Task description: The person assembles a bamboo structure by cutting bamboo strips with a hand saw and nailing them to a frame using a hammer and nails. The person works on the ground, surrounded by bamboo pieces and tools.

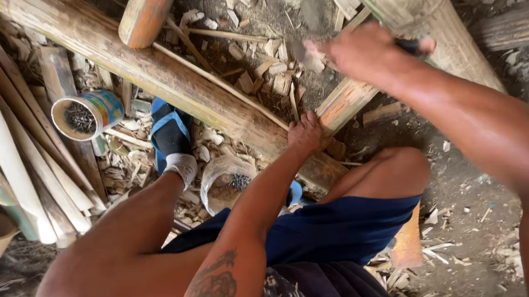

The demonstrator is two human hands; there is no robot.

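We are crouched over a thick bamboo pole [168, 81] that runs from far left towards the near middle, with a split bamboo piece [344, 104] butted against it at an angle. Our left hand [305, 134] is pressed down on the joint where the two meet, fingers curled over the pole to steady it. Our right hand [365, 50] is raised farther off and blurred, wrapped around a dark handle [410, 46]; the tool's head is hidden, so we cannot tell what kind it is.

We judge this as the fastening or trimming step at that joint, mid-swing. A blow here calls for the left fingers to stay clear of the striking point and for the pole to be pinned firmly.

To the left, a tin can of nails [88, 115] lies on its side among bamboo chips [265, 63]; a clear plastic container [224, 181] with more nails sits near our knees. Our foot in a blue sandal [169, 133] rests beside the pole, and split bamboo slats [13, 139] lie stacked at far left.
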